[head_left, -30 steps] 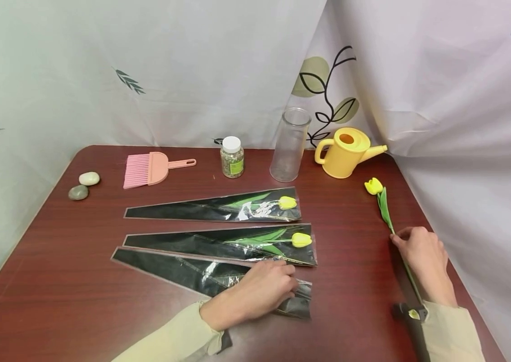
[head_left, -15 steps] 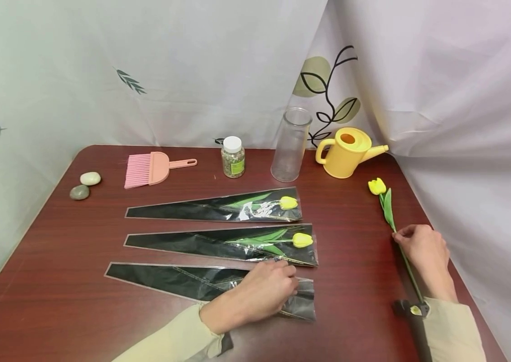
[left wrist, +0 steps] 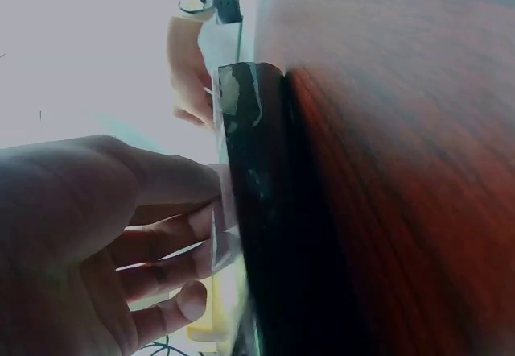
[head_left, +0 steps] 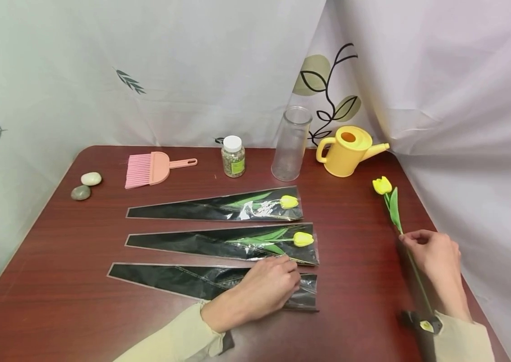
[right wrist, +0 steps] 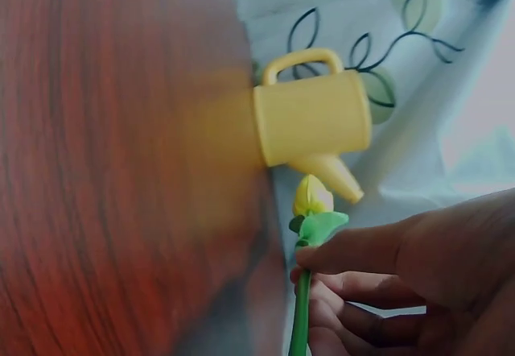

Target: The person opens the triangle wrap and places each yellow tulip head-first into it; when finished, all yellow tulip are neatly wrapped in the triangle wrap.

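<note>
My left hand (head_left: pixel 266 286) pinches the wide right end of the nearest flower sleeve (head_left: pixel 160 279), a long tapered wrapper with a black back and clear front. In the left wrist view, thumb and fingertips grip the sleeve's clear film (left wrist: pixel 225 239); its dark side (left wrist: pixel 278 187) faces the table. My right hand (head_left: pixel 436 256) holds a yellow artificial tulip (head_left: pixel 382 185) by its green stem, just below the leaf, blossom pointing away from me. In the right wrist view the tulip (right wrist: pixel 312 196) sits between thumb and index finger.
Two more sleeves, the middle one (head_left: pixel 165 241) and the far one (head_left: pixel 169 209), each hold a yellow tulip. Behind stand a jar of pebbles (head_left: pixel 233 163), a glass vase (head_left: pixel 288 151) and a yellow watering can (head_left: pixel 346 156). A pink brush (head_left: pixel 159 168) and two stones (head_left: pixel 91 179) lie left.
The nearest sleeve's narrow tip has swung toward me, away from the middle sleeve, and its wide end has tilted. My right hand has drifted right with the tulip.
</note>
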